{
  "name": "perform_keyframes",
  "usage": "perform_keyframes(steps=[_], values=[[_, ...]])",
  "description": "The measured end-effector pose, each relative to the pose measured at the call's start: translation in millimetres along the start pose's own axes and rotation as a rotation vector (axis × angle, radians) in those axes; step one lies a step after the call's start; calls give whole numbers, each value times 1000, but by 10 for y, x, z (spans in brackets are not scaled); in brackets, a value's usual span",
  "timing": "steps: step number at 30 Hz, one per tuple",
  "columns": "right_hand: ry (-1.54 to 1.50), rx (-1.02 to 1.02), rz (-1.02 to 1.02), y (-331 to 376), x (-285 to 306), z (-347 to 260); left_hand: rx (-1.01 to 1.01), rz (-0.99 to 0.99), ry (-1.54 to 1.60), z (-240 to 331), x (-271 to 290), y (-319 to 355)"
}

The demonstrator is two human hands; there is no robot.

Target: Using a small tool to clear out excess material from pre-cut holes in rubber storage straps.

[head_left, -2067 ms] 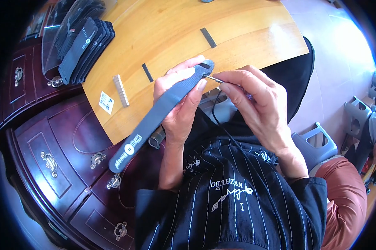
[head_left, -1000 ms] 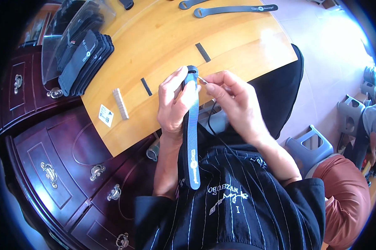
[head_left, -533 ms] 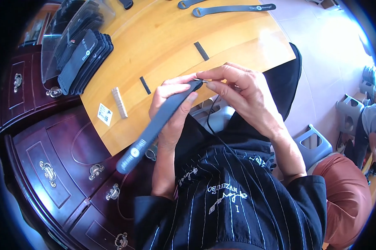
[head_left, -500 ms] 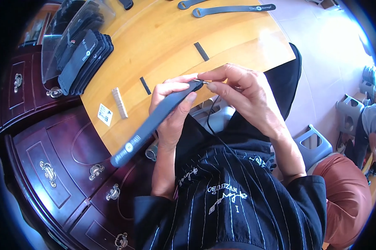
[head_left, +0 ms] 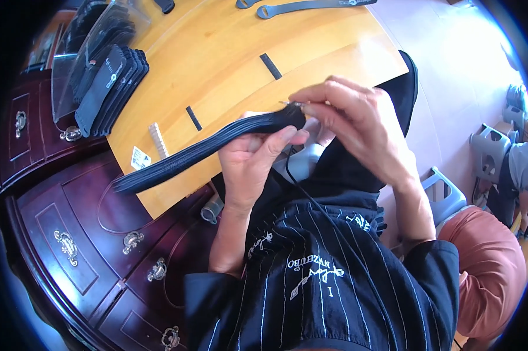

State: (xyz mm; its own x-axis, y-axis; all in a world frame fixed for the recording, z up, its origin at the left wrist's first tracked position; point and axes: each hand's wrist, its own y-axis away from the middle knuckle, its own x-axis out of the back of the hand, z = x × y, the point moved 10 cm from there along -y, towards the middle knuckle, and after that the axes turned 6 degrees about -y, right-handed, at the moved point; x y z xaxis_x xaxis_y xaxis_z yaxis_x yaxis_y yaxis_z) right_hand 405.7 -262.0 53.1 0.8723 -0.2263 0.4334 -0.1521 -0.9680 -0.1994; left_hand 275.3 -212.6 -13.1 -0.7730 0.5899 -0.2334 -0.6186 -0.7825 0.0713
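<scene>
A long bundle of dark strap lies across my left hand, its layered edges facing up and its far tail hanging out past the table edge at left. My left thumb and fingers are closed round it near its right end. At that end, my right hand pinches a small thin metal piece between thumb and forefinger, next to the strap's tip. The fingers partly cover this piece, so its exact kind is unclear. A thin black cord hangs below the hands.
On the wooden table lie two short black strips, a beige ridged strip, a white label and loose grey straps. Stacked dark straps sit by a clear plastic bag. Dark red drawers stand at left.
My left hand has turned the strap bundle from its broad printed face to its layered edges. Its tail has swung up and left. My right hand stays pinched at the other end.
</scene>
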Motion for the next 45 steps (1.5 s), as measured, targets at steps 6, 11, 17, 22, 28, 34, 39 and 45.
perform_keyframes(steps=[6,11,17,22,28,34,39,45], values=[[-79,-50,55,59,96,17,-30,-39,67,59,-103,-18],[86,-31,117,114,114,-159,-91,116,-4,200,-55,8],[94,-24,90,117,51,-223,-45,147,4,151,-83,-14],[134,-69,88,126,38,-285,-128,210,116,173,-48,10],[103,-108,80,149,44,-242,-104,272,150,96,-9,24],[88,-104,38,161,1,-281,-200,238,112,217,-10,46],[14,-73,-32,161,-67,-192,-61,79,129,173,3,-3],[-98,-62,26,200,-119,-196,-33,22,149,178,7,-24]])
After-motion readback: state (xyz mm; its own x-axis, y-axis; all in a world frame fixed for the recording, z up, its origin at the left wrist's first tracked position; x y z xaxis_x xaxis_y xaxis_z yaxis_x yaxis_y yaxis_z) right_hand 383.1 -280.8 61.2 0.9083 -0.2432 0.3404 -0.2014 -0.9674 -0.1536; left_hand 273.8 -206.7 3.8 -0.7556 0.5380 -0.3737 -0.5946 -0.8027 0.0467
